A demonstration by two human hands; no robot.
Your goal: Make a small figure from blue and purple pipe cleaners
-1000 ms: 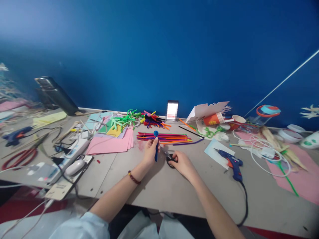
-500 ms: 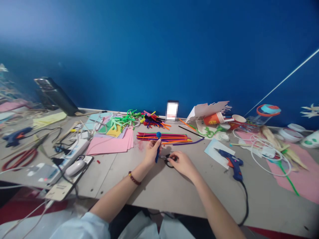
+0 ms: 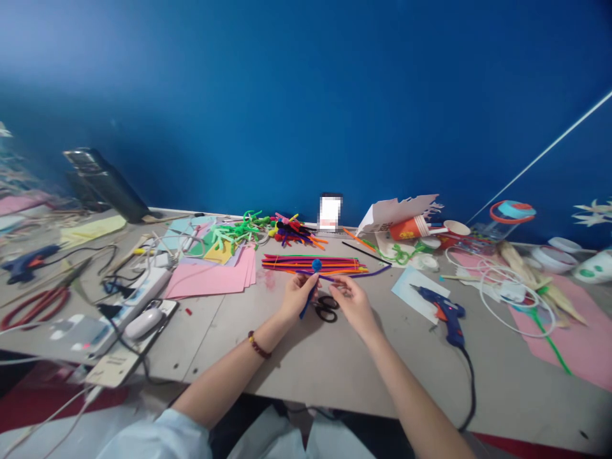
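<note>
My left hand [image 3: 299, 296] is closed round blue pipe cleaners [image 3: 306, 306], whose lower ends hang below the fingers. A round blue pom-pom [image 3: 316, 264] tops them, just above my left thumb. From beside it a thin purple pipe cleaner [image 3: 326, 277] reaches across to my right hand [image 3: 352, 303], which pinches it between thumb and fingertips. Black-handled scissors [image 3: 327, 309] lie on the table between the two hands, their blades partly hidden. Behind the hands is a banded bundle of coloured pipe cleaners [image 3: 282, 262].
Pink paper sheets [image 3: 210, 275] and green pipe-cleaner shapes [image 3: 239, 231] lie at the left. Further left are a power strip [image 3: 138, 299] and red-handled scissors [image 3: 41, 307]. On the right a blue glue gun [image 3: 442, 307] trails its cord forward. Orange paper cups [image 3: 408, 229] lie behind it.
My right hand has let go of the scissors, now lying on the table, and has taken hold of the purple pipe cleaner. My left hand has shifted right with the pom-pom.
</note>
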